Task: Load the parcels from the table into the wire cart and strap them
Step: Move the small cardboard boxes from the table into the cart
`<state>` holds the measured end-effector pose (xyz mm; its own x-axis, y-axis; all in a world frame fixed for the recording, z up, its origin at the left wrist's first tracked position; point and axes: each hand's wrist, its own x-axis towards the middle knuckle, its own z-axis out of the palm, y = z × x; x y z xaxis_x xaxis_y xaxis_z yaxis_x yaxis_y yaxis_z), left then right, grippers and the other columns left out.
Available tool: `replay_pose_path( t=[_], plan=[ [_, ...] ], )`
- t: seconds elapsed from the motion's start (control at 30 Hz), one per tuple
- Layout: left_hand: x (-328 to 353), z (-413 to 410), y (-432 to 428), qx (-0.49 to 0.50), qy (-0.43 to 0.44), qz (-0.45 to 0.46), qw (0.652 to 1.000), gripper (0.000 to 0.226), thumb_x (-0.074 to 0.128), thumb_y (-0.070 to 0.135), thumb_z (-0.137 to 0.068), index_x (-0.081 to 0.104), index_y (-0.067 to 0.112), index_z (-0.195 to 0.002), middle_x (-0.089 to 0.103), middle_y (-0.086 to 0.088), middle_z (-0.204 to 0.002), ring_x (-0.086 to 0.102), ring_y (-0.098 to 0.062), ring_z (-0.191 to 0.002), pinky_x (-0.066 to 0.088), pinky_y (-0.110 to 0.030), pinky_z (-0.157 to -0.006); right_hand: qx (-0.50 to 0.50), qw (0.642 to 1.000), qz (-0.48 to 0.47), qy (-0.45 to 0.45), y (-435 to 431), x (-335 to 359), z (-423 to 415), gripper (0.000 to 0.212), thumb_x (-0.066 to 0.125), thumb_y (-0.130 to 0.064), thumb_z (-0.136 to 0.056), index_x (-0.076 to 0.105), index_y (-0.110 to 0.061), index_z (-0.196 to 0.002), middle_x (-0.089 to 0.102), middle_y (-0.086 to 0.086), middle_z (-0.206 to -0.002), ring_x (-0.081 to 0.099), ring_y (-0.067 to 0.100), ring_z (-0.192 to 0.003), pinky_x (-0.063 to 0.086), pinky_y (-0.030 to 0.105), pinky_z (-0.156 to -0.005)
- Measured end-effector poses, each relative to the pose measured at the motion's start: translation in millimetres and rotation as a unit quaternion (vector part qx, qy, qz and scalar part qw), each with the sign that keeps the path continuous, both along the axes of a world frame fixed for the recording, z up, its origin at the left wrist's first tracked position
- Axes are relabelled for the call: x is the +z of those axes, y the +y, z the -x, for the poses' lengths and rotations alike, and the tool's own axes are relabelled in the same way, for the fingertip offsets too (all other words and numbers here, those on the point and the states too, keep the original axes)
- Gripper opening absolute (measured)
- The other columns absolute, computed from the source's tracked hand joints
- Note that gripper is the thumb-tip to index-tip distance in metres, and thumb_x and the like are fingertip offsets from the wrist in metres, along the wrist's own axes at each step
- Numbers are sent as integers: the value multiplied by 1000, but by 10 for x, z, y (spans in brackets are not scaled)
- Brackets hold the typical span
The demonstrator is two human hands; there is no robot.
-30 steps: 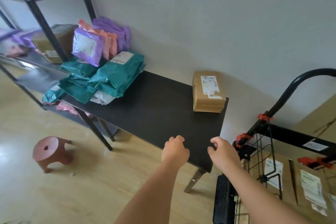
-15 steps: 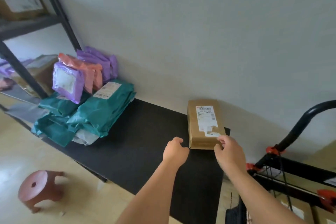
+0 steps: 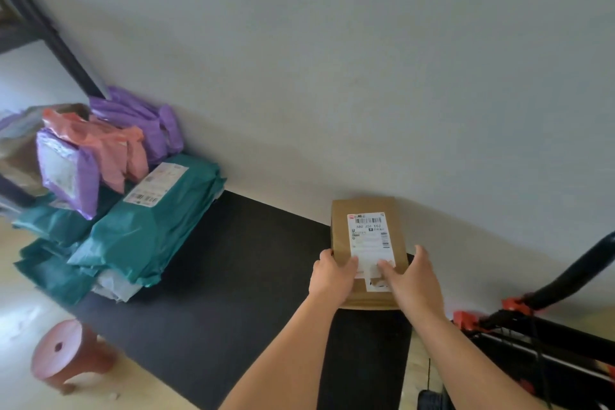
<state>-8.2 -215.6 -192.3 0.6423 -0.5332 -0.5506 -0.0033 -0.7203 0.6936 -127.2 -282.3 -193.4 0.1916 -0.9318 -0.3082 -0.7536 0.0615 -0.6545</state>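
Observation:
A brown cardboard parcel [image 3: 366, 220] with a white shipping label lies on the right end of the black table [image 3: 233, 276], against the wall. My left hand [image 3: 331, 276] grips its left side with the thumb on top. My right hand [image 3: 411, 276] grips its right side, thumb laid on the label. At the table's left end sits a heap of teal mailer bags [image 3: 146, 230], with purple bags [image 3: 70, 173] and a pink bag [image 3: 113, 150] on top. The wire cart [image 3: 545, 343], black with red clips and a curved black handle, shows at the lower right edge.
A small reddish plastic stool [image 3: 66, 354] stands on the wooden floor in front of the table's left half. A black metal shelf upright [image 3: 50, 30] rises at the far left. A plain wall runs right behind the table.
Both hands moved forward from the table's front edge to the brown parcel and took hold of its two sides. The view came closer and tilted up, hiding most of the cart.

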Motion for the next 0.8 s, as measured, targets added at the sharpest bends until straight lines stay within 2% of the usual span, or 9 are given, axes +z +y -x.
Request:
replay_pose_path(
  t=[0.1,0.2,0.23,0.33,0.4,0.47,0.57,0.7,0.8],
  plan=[
    [-106,13,-44,17,53,3,998,66,55,48,-93,29,19,-147,55,-1,-129,59,-18,-108,51,-31,-83,12,998,-64,-14,-46,-144,17,83,68,-55,-83,30,-17,-146,58,4,-129,62,24,-108,55,44,-87],
    [-169,-32,-46,25,107,32,993,71,59,48,-93,26,19,-148,59,2,-125,62,-16,-105,53,-34,-90,21,992,-110,-55,-140,-268,96,87,70,-63,-76,37,-20,-144,60,0,-127,62,21,-106,54,43,-89],
    [-184,-57,-43,20,124,35,991,71,60,48,-92,26,21,-149,60,2,-125,62,-16,-106,53,-35,-91,19,988,-130,-76,-166,-295,118,87,72,-63,-75,39,-20,-144,61,0,-126,62,19,-104,54,39,-87],
    [-186,-95,-11,29,196,27,980,68,62,53,-89,33,28,-145,63,2,-124,63,-19,-109,53,-44,-95,19,979,-165,-120,-171,-319,146,82,73,-62,-74,45,-22,-139,61,-6,-113,59,12,-91,47,24,-67],
    [-189,-80,16,57,230,10,971,67,65,58,-84,41,27,-139,66,1,-118,64,-19,-107,53,-41,-94,19,973,-181,-143,-171,-309,146,81,73,-61,-74,45,-21,-139,60,-7,-108,59,10,-89,43,20,-63],
    [-210,-44,43,94,247,10,965,68,71,57,-80,45,25,-134,67,1,-113,64,-19,-103,53,-39,-92,11,967,-195,-161,-167,-302,157,79,74,-59,-75,45,-20,-137,61,-8,-105,60,7,-87,42,19,-63],
    [-277,-26,100,135,256,30,957,72,78,48,-75,43,22,-133,66,-3,-112,65,-22,-102,55,-41,-90,-21,961,-208,-181,-119,-287,176,75,80,-48,-74,44,-18,-132,58,-13,-95,57,2,-82,40,19,-61],
    [-319,-55,247,150,278,55,947,78,81,43,-70,39,19,-132,63,-9,-117,63,-27,-106,54,-49,-93,-43,954,-220,-200,-3,-258,186,74,84,-42,-70,42,-18,-126,60,-3,-107,62,13,-94,50,28,-73],
    [-272,-67,350,141,278,59,948,80,81,45,-68,38,20,-130,63,-9,-116,63,-27,-105,53,-47,-93,-54,953,-212,-211,131,-197,193,75,84,-40,-71,41,-17,-127,59,-4,-104,62,11,-89,45,23,-63]
  ],
)
